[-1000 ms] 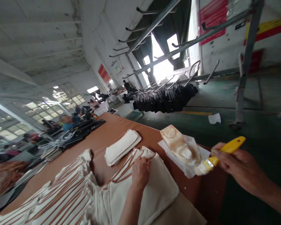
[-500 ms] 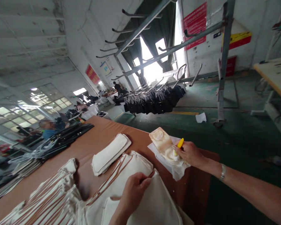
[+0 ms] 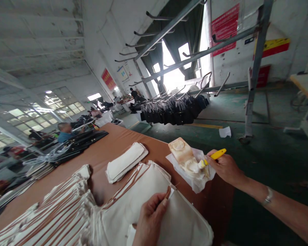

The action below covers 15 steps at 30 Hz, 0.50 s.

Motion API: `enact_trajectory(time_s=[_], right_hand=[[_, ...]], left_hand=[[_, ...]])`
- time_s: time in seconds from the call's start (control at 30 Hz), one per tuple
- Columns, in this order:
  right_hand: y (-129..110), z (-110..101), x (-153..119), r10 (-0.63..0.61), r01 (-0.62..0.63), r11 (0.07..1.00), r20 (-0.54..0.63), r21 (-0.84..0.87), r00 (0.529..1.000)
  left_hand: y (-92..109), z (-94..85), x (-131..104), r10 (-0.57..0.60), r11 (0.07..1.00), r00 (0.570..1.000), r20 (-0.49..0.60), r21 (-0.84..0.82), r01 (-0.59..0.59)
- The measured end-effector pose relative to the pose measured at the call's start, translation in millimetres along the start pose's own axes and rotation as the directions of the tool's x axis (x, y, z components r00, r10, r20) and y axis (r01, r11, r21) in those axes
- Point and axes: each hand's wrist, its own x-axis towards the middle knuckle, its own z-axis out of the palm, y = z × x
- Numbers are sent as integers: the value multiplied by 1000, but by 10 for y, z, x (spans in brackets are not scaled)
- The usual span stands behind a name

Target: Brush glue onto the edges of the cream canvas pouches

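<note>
A brown strap end with a small white tab point(image 3: 170, 193) is pinched in my left hand point(image 3: 154, 213), over a cream fabric bag point(image 3: 184, 218). My right hand point(image 3: 227, 169) grips a brush with a yellow handle point(image 3: 218, 154). The brush's head touches white paste in an open, stained container point(image 3: 181, 150), which lies on a white sheet point(image 3: 198, 186) at the table's edge. Cream pieces with brown straps point(image 3: 66, 208) are piled at the lower left. A small stack of cream pieces point(image 3: 128, 162) lies behind the bag.
The brown table point(image 3: 113, 136) also bears black items point(image 3: 89, 141) at its far left. Beyond it stands a metal rack point(image 3: 220, 51) hung with black bags point(image 3: 171, 112). A person in blue point(image 3: 65, 133) is at the left, with others farther back. Another table point(image 3: 306, 85) is at the right.
My left hand has raised the strap end, and its white tab now shows. The brush has tilted over to the right in my right hand. The camera view has shifted slightly left.
</note>
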Motion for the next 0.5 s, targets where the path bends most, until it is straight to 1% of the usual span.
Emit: enact_trajectory(time_s=[0.13,0.23,0.27,0.33,0.37,0.43,0.5], right_hand=[[-68,4,-10,-11,11,1000,20,0,1000],[-287,-75,-51,-14,15,1000,-17,15,1000],[-399,-116,-70,-12,14,998,-33,57,999],[-658,-199,-110,24,-14,976,-43,218,999],[-792,-232,-129,40,-32,954,-21,297,999],[-1041,-274,-163,16,-29,891,34,454,999],[-1239,-277,-187,-43,-10,838,84,546,996]], left_hand=[[14,27,-99,5,994,1000,2,-106,-5],[25,59,-157,23,988,1000,-11,-155,-24],[25,72,-170,30,987,999,-18,-156,-32],[23,102,-190,43,988,999,-26,-145,-47],[22,117,-197,48,989,998,-28,-139,-51],[22,143,-210,53,990,998,-26,-126,-55],[22,161,-224,49,991,999,-23,-125,-52]])
